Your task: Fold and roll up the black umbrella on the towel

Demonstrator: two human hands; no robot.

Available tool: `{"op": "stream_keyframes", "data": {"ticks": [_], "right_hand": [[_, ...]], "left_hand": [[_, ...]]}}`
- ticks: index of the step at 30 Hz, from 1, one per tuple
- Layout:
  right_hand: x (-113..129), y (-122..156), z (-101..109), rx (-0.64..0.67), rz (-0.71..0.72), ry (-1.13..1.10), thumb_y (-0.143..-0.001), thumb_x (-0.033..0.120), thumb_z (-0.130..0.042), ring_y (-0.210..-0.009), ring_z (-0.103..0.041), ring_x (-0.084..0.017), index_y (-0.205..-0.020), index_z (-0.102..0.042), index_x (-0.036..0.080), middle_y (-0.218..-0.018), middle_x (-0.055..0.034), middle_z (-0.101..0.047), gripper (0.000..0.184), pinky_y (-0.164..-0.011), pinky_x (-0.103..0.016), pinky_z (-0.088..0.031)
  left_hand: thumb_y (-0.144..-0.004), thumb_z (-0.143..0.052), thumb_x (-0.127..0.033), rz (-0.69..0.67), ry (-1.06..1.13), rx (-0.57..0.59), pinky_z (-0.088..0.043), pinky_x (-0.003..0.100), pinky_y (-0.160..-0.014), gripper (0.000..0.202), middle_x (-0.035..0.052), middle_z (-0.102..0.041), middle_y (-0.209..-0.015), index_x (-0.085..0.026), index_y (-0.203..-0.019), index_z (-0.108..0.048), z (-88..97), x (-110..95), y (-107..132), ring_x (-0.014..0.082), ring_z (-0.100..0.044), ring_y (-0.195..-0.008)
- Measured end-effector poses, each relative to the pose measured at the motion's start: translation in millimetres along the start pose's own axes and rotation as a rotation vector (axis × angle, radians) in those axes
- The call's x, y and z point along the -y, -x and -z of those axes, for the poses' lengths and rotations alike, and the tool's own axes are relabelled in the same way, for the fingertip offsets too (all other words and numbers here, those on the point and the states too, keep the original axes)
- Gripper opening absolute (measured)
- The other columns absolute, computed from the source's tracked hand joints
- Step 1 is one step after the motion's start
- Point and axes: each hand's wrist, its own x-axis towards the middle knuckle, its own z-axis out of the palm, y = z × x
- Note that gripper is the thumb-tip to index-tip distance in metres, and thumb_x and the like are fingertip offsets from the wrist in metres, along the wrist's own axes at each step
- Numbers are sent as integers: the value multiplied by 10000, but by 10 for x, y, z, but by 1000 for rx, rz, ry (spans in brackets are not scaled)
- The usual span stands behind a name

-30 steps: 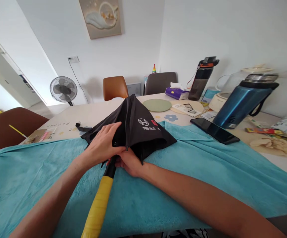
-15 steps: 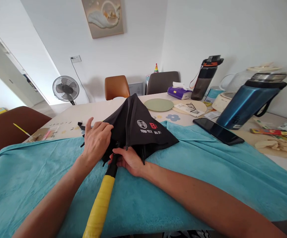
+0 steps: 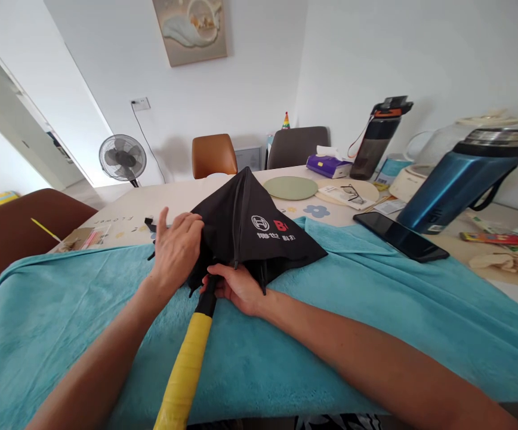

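A black umbrella (image 3: 250, 203) lies on a turquoise cloth, its canopy partly folded and pointing away from me. White and red lettering shows on its right side. The yellow-wrapped handle (image 3: 184, 364) comes toward me. My right hand (image 3: 236, 288) is closed round the black shaft (image 3: 206, 303), just below the canopy's edge; some of its fingers are hidden behind the shaft. My left hand (image 3: 179, 248) has its bent fingers over the left side of the canopy, gripping the fabric, with one finger raised. Its thumb is hidden.
The turquoise cloth (image 3: 330, 352) covers the near table. At right are a phone (image 3: 400, 236), a blue flask (image 3: 462, 185) and a dark bottle (image 3: 378, 140). A green placemat (image 3: 291, 187) and a purple tissue box (image 3: 328, 166) lie behind. A fan (image 3: 123, 157) stands beyond.
The whole view has shifted slightly, so things appear a little further right. Both hands keep their places on the umbrella, with little visible change in their grip.
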Motion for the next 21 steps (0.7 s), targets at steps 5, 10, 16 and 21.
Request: {"op": "stream_keyframes", "data": {"ticks": [5,10,16,21], "right_hand": [[23,31,-3,-13,0,9,-771,128,-541,-493,-611,-160,-682,-523,125,-579,-22,-594,91,-557,-315,-510],[101,101,0,-59,-35,22,-775,115,-479,-464,-594,-152,-665,-514,118,-573,-24,-572,115,-502,-287,-488],[159,141,1,-40,-67,-3,-833,282,-470,-502,-600,-161,-764,-484,152,-622,-30,-585,147,-486,-279,-482],[174,137,14,-13,-84,-1,-817,487,-507,-495,-580,-168,-843,-464,185,-628,-15,-568,306,-468,-297,-481]], "left_hand": [[-856,-402,-245,277,-34,183,-308,475,-1023,251,45,-691,-889,-228,-905,-648,193,314,-64,252,-598,-936],[-785,-439,-317,578,209,327,-464,311,-717,304,21,-682,-834,-211,-977,-648,40,876,-18,208,-606,-746],[-760,-418,-253,493,226,423,-453,326,-778,297,68,-674,-931,-189,-938,-647,-385,926,106,233,-597,-891],[-743,-397,-131,-46,302,351,-372,385,-981,361,81,-589,-1199,-193,-1018,-622,-472,525,170,233,-475,-1169]]}}
